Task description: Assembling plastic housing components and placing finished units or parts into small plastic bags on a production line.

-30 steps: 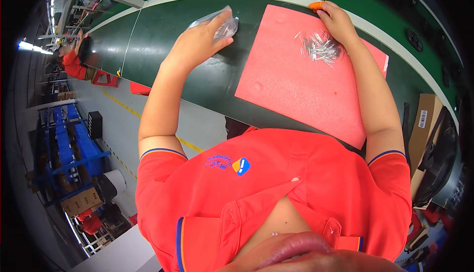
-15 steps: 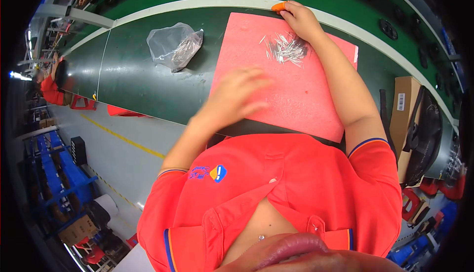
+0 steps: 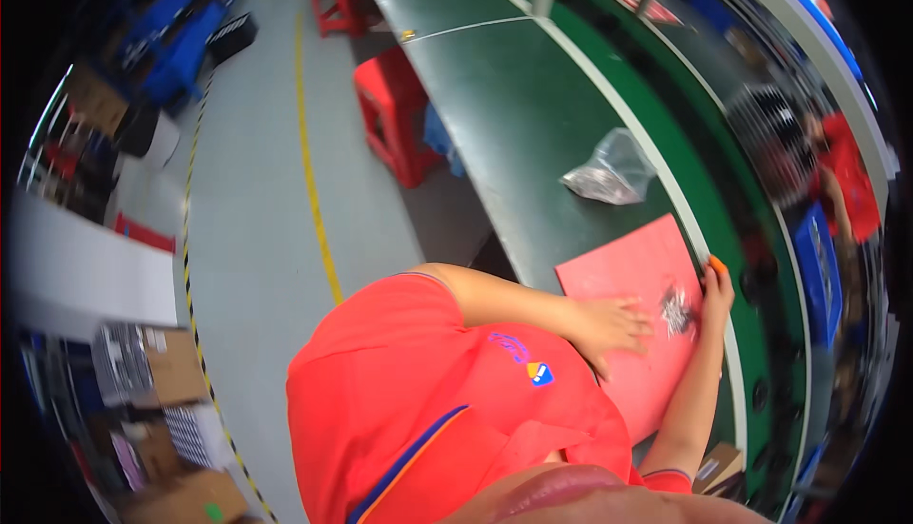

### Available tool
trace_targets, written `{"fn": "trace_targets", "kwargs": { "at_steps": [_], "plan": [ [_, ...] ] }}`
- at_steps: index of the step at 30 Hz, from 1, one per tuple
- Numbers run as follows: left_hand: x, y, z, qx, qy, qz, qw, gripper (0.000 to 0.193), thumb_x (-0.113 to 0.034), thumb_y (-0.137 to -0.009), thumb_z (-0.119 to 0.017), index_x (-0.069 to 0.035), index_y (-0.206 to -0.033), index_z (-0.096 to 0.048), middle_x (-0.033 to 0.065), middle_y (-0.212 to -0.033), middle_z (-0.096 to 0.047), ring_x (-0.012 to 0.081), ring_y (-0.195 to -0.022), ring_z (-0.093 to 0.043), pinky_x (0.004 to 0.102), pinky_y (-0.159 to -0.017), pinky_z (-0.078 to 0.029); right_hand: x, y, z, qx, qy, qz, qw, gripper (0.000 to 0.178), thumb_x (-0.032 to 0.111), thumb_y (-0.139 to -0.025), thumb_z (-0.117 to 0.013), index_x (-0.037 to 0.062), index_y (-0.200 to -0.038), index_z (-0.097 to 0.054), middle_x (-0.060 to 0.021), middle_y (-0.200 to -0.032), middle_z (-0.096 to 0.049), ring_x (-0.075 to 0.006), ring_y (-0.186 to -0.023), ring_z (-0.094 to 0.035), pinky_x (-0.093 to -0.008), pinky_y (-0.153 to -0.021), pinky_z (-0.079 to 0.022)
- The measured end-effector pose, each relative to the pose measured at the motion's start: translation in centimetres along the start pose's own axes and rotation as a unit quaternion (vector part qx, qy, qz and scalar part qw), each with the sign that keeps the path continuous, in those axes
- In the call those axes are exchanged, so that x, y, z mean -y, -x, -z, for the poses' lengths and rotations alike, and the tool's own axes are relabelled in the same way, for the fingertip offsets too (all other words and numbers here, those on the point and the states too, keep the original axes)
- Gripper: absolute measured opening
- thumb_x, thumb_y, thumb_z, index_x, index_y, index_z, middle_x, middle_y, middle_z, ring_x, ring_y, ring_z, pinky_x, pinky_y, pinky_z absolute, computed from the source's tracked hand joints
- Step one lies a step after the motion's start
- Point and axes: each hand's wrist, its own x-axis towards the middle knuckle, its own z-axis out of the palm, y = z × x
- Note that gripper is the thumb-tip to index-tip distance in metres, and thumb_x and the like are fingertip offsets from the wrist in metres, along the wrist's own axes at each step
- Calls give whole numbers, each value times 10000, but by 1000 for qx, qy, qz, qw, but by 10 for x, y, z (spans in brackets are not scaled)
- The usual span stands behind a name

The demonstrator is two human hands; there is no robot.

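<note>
My left hand [image 3: 613, 327] lies palm down on a pink foam sheet [image 3: 623, 262], its fingers spread and nothing in them. Beside its fingertips is a loose pile of thin silvery metal pins [image 3: 677, 315]. At the sheet's far edge, by the white rail, my right hand [image 3: 720, 291] closes round a small orange object [image 3: 717, 264]. Only the end of that object shows, so its kind is unclear. A clear plastic bag [image 3: 626, 164] with more thin metal pieces in it rests on the dark green table, apart from both hands.
The long green table [image 3: 495, 96] runs away from me beside a white rail [image 3: 609, 87] and a green conveyor belt. Red stools [image 3: 390, 110] stand along its near side. Across the belt is another person in a red shirt [image 3: 849, 177]. Cardboard boxes [image 3: 176, 367] sit beyond the floor aisle.
The whole view has swung toward the left, showing more aisle and stools. My left hand, blurred above the sheet before, now rests on it near the pins. My right hand keeps the orange object.
</note>
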Motion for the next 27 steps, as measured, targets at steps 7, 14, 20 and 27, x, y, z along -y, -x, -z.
{"fn": "trace_targets", "kwargs": {
  "at_steps": [7, 14, 20, 27],
  "plan": [
    [16, 26, 39, 21, 26, -29, 999, 886, -576, -685, -709, -130, -1396, -426, 188, -1493, -289, 377, -1411, -193, 561, -1130, -133, -16, -1, 41, 44, 247, 33, 967, 280, 117, -919, -543, -14, -1160, -600, -96, -1028, -626, -170, -931, -595, -282, -802, -471],
    [42, 38, 54, 83, -53, -87, 991, 759, -538, -763, -658, -110, -1355, -455, 174, -1370, -439, 358, -1301, -376, 531, -1070, -284, -6, 27, 34, 86, 240, 23, 967, 184, 132, -819, -648, -12, -932, -626, -110, -889, -568, -204, -768, -597, -311, -666, -485],
    [28, 36, 36, -34, -66, -189, 979, 349, -310, -825, -631, -61, -1068, -606, 116, -1015, -625, 275, -952, -615, 371, -810, -507, 12, 25, 10, 63, 199, 65, 976, 205, 89, -712, -658, 56, -745, -458, -57, -692, -499, -156, -654, -477, -328, -575, -406],
    [4, -23, 48, -34, -161, -97, 982, 157, -163, -795, -599, -89, -726, -479, 67, -631, -548, 239, -574, -590, 358, -555, -482, 31, 54, 4, 15, 206, -2, 978, 382, 103, -825, -615, 52, -1190, -514, -98, -1014, -606, -210, -934, -589, -313, -850, -459]
  ]
}}
